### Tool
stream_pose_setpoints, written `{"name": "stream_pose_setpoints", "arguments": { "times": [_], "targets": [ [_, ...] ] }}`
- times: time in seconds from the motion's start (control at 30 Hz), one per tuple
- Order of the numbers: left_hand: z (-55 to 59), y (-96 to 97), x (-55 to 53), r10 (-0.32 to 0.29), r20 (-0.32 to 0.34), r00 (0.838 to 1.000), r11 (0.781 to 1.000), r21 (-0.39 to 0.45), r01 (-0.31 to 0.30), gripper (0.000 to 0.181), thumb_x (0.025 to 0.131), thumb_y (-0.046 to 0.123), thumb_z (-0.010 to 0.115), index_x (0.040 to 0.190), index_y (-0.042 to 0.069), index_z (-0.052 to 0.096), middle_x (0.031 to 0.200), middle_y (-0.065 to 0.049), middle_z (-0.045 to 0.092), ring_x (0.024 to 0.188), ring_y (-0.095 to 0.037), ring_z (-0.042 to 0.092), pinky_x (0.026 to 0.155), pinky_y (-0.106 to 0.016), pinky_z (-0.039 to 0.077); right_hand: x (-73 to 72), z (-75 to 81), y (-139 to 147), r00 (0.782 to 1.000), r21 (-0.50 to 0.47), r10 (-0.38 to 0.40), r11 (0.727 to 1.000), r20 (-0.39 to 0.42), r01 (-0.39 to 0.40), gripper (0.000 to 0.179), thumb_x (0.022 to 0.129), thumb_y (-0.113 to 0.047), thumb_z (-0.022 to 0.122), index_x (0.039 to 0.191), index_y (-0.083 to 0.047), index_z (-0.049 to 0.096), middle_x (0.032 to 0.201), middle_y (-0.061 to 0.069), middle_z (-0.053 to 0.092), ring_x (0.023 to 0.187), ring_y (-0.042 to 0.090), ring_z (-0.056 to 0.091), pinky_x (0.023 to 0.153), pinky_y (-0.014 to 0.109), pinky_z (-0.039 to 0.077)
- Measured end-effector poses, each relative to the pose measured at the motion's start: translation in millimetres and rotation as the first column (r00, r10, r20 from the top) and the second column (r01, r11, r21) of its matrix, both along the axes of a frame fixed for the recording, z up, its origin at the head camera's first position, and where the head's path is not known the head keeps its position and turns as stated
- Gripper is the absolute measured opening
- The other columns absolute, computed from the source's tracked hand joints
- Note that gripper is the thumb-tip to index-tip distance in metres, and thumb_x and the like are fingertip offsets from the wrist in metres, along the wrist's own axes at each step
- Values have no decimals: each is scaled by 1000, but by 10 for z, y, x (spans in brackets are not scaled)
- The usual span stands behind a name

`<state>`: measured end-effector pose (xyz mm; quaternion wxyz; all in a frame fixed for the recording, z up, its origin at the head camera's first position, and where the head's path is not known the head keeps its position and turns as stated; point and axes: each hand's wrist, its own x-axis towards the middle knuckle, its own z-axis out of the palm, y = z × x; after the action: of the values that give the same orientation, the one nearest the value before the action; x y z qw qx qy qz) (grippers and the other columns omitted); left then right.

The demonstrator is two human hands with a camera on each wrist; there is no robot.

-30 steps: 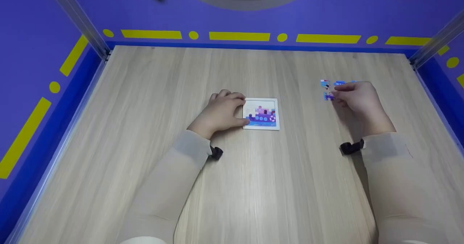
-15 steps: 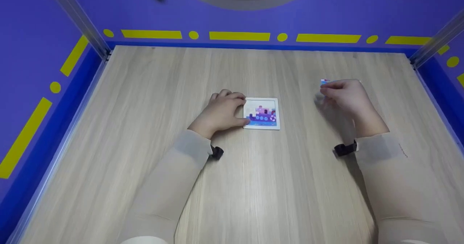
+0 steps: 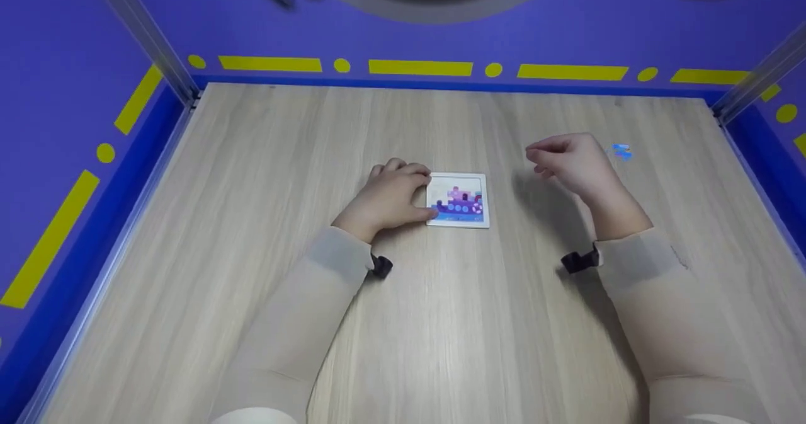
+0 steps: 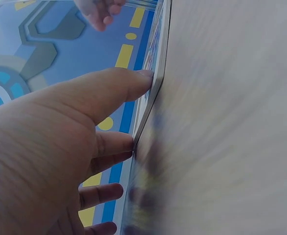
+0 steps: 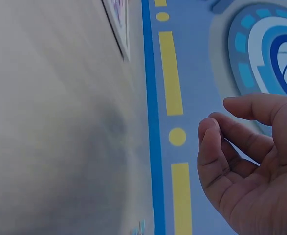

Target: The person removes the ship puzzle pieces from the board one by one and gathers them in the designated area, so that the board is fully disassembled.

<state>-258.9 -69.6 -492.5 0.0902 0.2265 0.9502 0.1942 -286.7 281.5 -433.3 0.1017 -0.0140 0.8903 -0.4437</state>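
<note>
A small white-framed picture puzzle (image 3: 456,218) with a pink and purple boat lies flat near the table's middle. My left hand (image 3: 393,196) rests at its left side, thumb on the lower left corner and index fingertip at the upper left. In the left wrist view the thumb (image 4: 119,88) touches the board's edge, other fingers spread beyond. Above the table, right of the board, my right hand (image 3: 573,162) is raised with loosely bent fingers. A gap shows between thumb and fingertips in the right wrist view, and no piece is visible in that hand (image 5: 251,156).
Blue puzzle pieces (image 3: 621,152) lie on the wooden table (image 3: 403,323) to the right of my right hand, which may cover others. Purple-blue walls (image 3: 403,40) with yellow marks enclose the back and sides of the table.
My right hand has moved left, away from the loose pieces and toward the board, uncovering blue pieces on its right. The left hand stays at the board. The head view has shifted slightly.
</note>
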Motion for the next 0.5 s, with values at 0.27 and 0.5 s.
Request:
{"name": "stream_pose_setpoints", "arguments": {
  "times": [0.27, 0.5],
  "targets": [
    [-4, -7, -1, -4, -3, 1000, 1000, 3, 4, 73, 100, 56, 81, 158, 13, 67, 171, 1, 57, 159, -31, 45, 130, -57, 33, 47, 95, -425, 1000, 21, 22, 1000, -9, -22, 44, 112, -39, 70, 142, -7, 79, 138, 19, 78, 107, 22, 76, 107, 50, 59],
    [-3, -7, -1, 1, -13, 1000, 1000, -8, -1, 73, 100, 57, 80, 157, 13, 68, 170, 0, 58, 158, -30, 46, 130, -56, 34, 96, -13, -702, 998, -4, 64, 998, 28, -64, 40, 113, -34, 69, 142, -9, 78, 136, 14, 78, 111, 24, 72, 103, 41, 62]
  ]
}}
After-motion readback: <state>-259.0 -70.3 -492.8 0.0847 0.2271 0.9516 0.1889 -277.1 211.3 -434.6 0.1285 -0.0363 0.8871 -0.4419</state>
